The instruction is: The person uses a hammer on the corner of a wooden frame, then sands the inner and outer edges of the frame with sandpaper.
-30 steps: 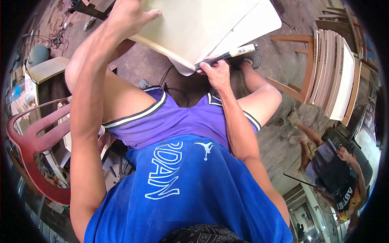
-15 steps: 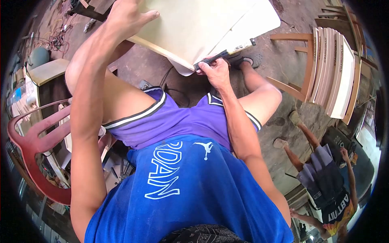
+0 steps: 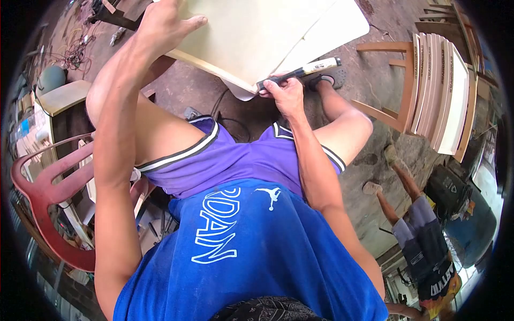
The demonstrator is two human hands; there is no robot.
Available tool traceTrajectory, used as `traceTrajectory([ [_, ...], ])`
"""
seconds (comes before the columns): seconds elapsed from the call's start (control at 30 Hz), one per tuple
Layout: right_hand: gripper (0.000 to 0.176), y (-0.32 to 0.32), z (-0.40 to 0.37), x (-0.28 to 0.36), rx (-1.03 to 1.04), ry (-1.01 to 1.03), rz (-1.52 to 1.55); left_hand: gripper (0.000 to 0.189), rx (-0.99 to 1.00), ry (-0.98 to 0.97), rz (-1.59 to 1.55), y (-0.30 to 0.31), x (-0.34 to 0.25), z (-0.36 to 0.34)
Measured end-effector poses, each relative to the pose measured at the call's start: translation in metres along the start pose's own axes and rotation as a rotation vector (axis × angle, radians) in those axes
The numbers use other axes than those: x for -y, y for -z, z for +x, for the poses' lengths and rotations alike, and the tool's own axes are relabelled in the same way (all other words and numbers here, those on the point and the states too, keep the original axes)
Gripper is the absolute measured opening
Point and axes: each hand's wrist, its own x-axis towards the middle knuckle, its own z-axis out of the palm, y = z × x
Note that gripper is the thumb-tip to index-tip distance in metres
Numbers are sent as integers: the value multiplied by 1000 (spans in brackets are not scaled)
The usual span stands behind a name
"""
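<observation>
A large cream panel (image 3: pixel 241 40) with a pale edge strip lies tilted in front of my knees, its near corner pointing at me. My left hand (image 3: pixel 167 24) holds its left side, the thumb stretched over the top face and the other fingers cut off by the frame's top. In my right hand (image 3: pixel 287 96) is a pen-shaped tool (image 3: pixel 319 66) with a black front and a pale printed barrel. Its front end is right at the panel's near corner, where my thumb and fingers pinch it. A thin white sheet (image 3: pixel 337 32) sticks out beyond the panel's right side.
Several curved boards (image 3: pixel 436 93) stand stacked on a wooden chair frame (image 3: pixel 409 88) at the right. A red plastic chair (image 3: pixel 51 198) is at my left. Cables (image 3: pixel 80 51) lie on the concrete floor. Another person (image 3: pixel 425 246) stands at the lower right.
The tool's barrel has swung slightly, and more of its printed side shows. My hands stay nearly in place. The other person at the lower right has shifted and an arm has dropped from view.
</observation>
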Motion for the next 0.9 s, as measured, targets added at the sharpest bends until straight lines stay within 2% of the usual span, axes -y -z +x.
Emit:
traceTrajectory([
  [0.03, 26, -2, 0, 1, -5, 4, 57, 60, 2, 5, 6, -2, 6, -2],
  [0.1, 26, -5, -4, -1, -18, 8, 119, 73, 149, 189, 94, -8, 14, -1],
  [0.2, 25, -2, -3, -2, -24, 9, 22, 74, 140, 232, 71, -10, 11, -1],
  [0.33, 26, -5, -3, -2, -19, 1, 151, 75, 167, 235, 67, -6, 10, -1],
  [0.5, 25, -7, -6, -5, -25, 8, 5, 75, 143, 239, 66, -9, 10, -1],
  [0.63, 26, -11, -4, 0, -4, 14, 24, 75, 107, 168, 127, -8, 7, -1],
  [0.7, 27, -14, -7, 3, -13, 0, -5, 75, 173, 257, 49, -4, 0, 1],
  [0.77, 27, -19, -9, 3, -22, 33, 36, 75, 172, 255, 84, -5, 3, 0],
  [0.9, 26, -12, -7, -4, -32, 24, 19, 74, 109, 179, 157, -8, 10, -1],
])
